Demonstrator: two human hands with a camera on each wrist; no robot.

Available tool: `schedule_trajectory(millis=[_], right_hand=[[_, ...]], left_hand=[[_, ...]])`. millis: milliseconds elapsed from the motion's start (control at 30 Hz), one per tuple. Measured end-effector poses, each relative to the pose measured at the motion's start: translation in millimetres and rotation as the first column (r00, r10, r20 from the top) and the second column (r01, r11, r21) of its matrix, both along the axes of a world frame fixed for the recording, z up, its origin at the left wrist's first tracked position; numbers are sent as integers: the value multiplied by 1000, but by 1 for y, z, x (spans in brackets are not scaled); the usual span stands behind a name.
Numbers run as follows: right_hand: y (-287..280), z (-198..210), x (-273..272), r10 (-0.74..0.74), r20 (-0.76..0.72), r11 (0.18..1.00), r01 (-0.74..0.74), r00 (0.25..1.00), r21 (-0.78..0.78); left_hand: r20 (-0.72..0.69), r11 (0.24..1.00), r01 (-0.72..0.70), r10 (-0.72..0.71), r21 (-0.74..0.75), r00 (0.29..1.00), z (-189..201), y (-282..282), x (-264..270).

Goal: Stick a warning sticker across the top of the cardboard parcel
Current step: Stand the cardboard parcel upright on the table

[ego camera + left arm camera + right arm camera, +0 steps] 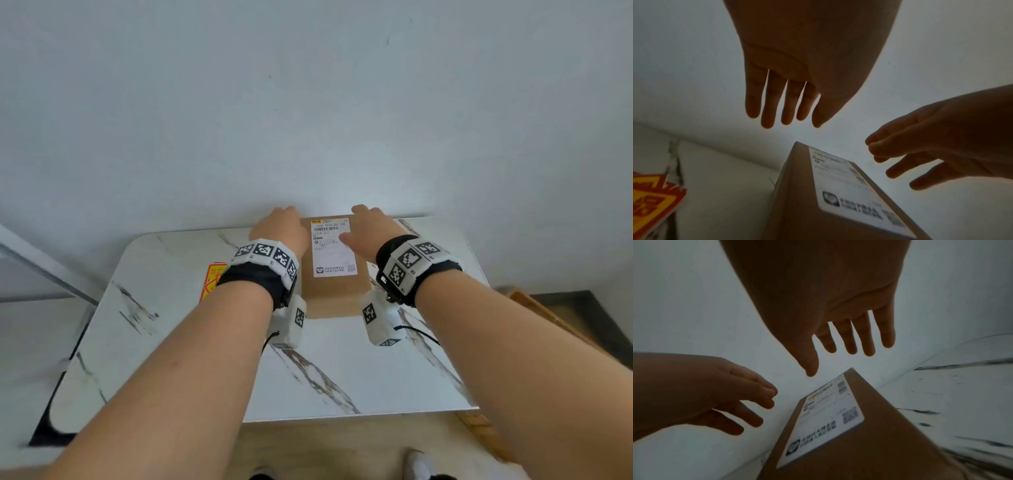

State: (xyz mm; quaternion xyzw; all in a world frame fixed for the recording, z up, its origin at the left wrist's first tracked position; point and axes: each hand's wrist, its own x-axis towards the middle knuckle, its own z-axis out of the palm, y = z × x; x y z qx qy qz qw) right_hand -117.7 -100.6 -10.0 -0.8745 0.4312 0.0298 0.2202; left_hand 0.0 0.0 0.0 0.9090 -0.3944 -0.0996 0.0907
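Note:
A brown cardboard parcel [334,291] with a white shipping label [332,245] on top lies at the far edge of the marble table, against the wall. My left hand [282,228] hovers over its far left corner, fingers straight and spread, holding nothing. My right hand [371,228] hovers over its far right corner, also open and empty. In the wrist views the left hand's fingers [774,104] and the right hand's fingers [851,337] hang in the air above the parcel [797,194], not touching it. Red and yellow warning stickers [214,279] lie left of the parcel.
The white marble table [205,359] has rounded corners and stands against a plain pale wall [308,102]. A wooden piece [548,318] shows beyond the table's right edge. The sticker stack [651,199] sits close to my left wrist.

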Motion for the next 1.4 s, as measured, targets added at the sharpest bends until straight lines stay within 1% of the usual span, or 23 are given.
schedule_trajectory(millis=[100,200,367,633,800,1033,1166,1300,1400], right_hand=[[3,-14,-1,14,13,1000,-14,1000,9],[8,-27,-3,12,43,999,-14,999,40],[16,-48,-9,-33,68,999,32,997,16],[26,-72,-11,-60,192,995,74,980,-69],[39,-83,-27,-64,313,990,101,948,-103],[70,-78,-62,-100,376,989,134,921,-65],[83,-74,-78,-136,469,984,175,873,-40],[98,-71,-91,-170,538,976,215,825,-21],[108,-73,-100,-170,573,976,216,801,-13]], left_hand=[[-64,998,-8,12,59,998,-13,5,-5],[-74,995,3,5,100,997,-30,8,-13],[-68,998,-8,12,68,998,-54,12,-21],[-34,991,-29,25,-131,999,-84,21,-27],[-6,974,-53,53,-220,999,-96,35,-40],[-41,958,-85,77,-273,996,-89,62,-77],[-34,948,-90,84,-304,996,-83,75,-94],[-48,920,-92,80,-380,996,-82,90,-107],[-74,880,-105,80,-464,994,-83,104,-116]])
